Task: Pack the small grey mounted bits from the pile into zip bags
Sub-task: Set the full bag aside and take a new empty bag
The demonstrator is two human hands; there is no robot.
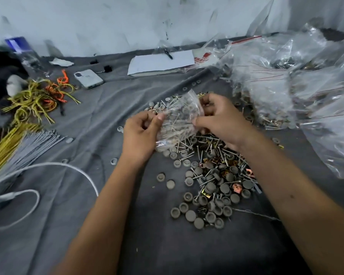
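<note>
Both hands, left hand point(140, 132) and right hand point(219, 118), pinch a small clear plastic zip bag point(178, 120) at frame centre, hiding part of the pile of small grey mounted bits point(213, 181).

Head view under soft, even, moderately bright light with a cool cast. Shadows are faint and diffuse: a weak dark patch lies on the grey cloth point(99, 195) beneath the forearms. Specular glare streaks the heap of clear plastic bags point(298, 80) at right and the small zip bag point(177, 120) at centre. Wide-angle distortion bends the wall point(107, 22) line and stretches the frame edges. The water bottle point(22, 50) and bundled ties point(18, 147) at left are smeared by blur; the centre is sharper, though compression softens fine detail.
</note>
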